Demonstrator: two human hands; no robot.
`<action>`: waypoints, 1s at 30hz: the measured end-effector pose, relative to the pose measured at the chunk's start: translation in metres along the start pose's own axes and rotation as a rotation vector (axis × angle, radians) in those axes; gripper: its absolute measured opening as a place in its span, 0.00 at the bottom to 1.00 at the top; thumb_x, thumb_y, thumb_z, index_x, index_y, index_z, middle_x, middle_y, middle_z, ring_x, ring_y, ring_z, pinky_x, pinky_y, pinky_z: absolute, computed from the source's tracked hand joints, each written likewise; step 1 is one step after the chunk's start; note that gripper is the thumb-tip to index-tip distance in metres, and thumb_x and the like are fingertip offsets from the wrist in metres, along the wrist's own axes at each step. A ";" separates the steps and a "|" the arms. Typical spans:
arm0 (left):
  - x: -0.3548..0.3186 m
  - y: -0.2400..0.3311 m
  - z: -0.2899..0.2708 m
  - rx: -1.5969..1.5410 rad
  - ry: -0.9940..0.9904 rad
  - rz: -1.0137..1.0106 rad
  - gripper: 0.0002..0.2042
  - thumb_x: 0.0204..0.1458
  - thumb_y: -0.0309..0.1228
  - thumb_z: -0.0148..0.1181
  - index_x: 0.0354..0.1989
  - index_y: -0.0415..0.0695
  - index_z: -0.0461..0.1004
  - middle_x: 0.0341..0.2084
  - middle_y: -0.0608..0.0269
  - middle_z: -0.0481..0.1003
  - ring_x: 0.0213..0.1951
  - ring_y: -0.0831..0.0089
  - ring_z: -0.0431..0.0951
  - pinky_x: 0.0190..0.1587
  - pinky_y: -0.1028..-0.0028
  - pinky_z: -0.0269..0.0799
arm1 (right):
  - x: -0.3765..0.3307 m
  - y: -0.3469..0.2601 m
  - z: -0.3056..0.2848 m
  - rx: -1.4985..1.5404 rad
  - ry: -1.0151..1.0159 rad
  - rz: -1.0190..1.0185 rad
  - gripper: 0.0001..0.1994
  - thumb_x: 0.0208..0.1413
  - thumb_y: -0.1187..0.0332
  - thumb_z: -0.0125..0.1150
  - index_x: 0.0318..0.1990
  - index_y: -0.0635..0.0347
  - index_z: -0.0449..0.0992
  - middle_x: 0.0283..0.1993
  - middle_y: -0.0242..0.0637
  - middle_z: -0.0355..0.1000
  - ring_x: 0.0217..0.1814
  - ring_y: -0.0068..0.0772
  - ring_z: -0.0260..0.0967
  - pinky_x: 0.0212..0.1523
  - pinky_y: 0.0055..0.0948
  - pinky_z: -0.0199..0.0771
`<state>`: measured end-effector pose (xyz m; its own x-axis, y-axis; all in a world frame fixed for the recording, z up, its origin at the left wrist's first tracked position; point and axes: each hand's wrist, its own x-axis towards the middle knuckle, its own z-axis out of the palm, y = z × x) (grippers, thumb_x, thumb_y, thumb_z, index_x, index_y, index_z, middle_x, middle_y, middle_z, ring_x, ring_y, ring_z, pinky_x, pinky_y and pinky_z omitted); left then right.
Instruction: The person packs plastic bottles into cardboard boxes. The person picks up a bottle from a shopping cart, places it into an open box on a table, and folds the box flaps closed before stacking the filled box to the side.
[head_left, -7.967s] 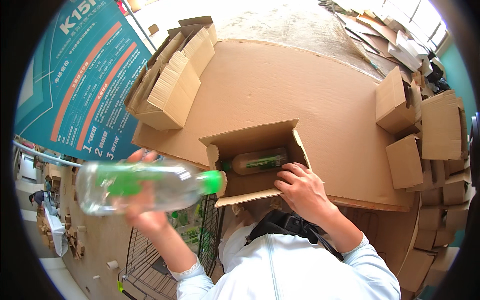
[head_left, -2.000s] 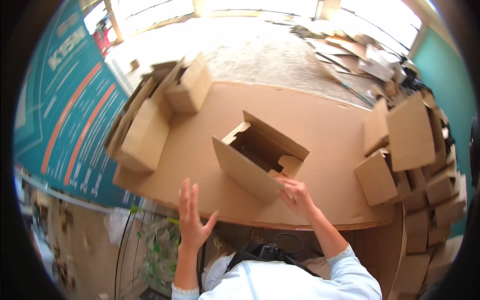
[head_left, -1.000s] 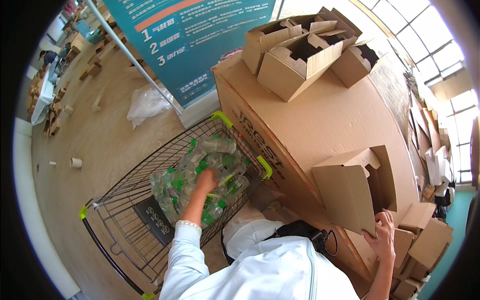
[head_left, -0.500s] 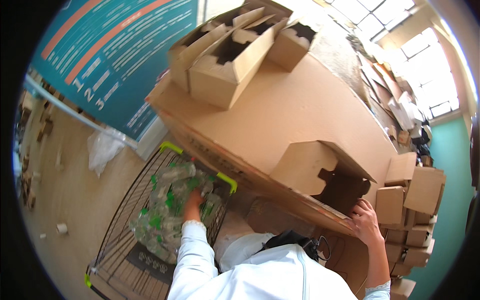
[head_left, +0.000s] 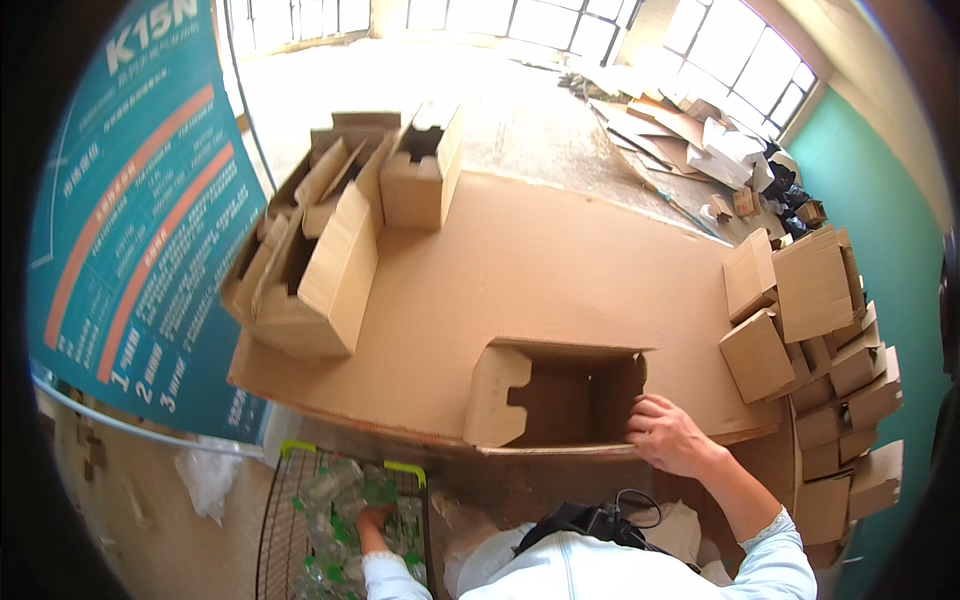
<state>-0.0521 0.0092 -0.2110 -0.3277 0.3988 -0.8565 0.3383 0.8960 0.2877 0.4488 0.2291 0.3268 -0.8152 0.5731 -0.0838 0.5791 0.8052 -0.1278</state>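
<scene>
**Right hand on the open brown carton [head_left: 500, 398], left hand deep in the bottles**

So the right hand [head_left: 672, 438] has its fingers curled over the right end of that carton, a narrow grip on the cardboard edge. The carton sits at the near edge of a cardboard-topped worktop [head_left: 560, 265], mouth facing up at the camera, with a notched flap sticking out on its left side.

Meanwhile the left hand [head_left: 372, 523] is down among clear plastic bottles [head_left: 335, 487] with green caps, all heaped in a wire shopping cart [head_left: 406, 469] just off the worktop's near left side. The fingers are mostly hidden in there, so I honestly can't tell if that grip is wide or closed on a bottle.

Around them: a cluster of open cartons [head_left: 335, 290] at the worktop's left end, a messy stack of cartons [head_left: 810, 290] off to the right, and a big teal banner [head_left: 150, 240] over on the left.
</scene>
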 end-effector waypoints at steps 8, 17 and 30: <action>-0.098 -0.067 -0.042 -0.715 0.099 0.088 0.39 0.48 0.58 0.62 0.57 0.33 0.68 0.48 0.49 0.75 0.46 0.57 0.78 0.44 0.62 0.75 | -0.002 0.021 0.009 0.086 0.085 -0.093 0.02 0.49 0.72 0.61 0.29 0.59 0.75 0.35 0.35 0.72 0.48 0.36 0.66 0.59 0.35 0.64; -0.398 0.211 -0.102 -1.483 0.025 1.012 0.31 0.54 0.56 0.57 0.57 0.44 0.63 0.38 0.52 0.71 0.38 0.66 0.73 0.38 0.69 0.72 | -0.001 0.038 0.010 0.089 0.019 -0.216 0.05 0.52 0.69 0.60 0.27 0.58 0.75 0.30 0.32 0.71 0.42 0.32 0.65 0.49 0.30 0.65; -0.472 0.487 -0.006 0.248 0.047 1.364 0.37 0.35 0.35 0.75 0.56 0.40 0.63 0.40 0.48 0.77 0.44 0.54 0.80 0.47 0.64 0.76 | -0.030 0.053 0.013 0.125 0.140 -0.195 0.04 0.50 0.68 0.60 0.28 0.55 0.76 0.29 0.30 0.70 0.42 0.31 0.65 0.48 0.29 0.64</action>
<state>0.2617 0.2586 0.3360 0.3576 0.9324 0.0533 0.5562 -0.2585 0.7898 0.5039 0.2523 0.3101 -0.8975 0.4316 0.0906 0.3990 0.8822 -0.2500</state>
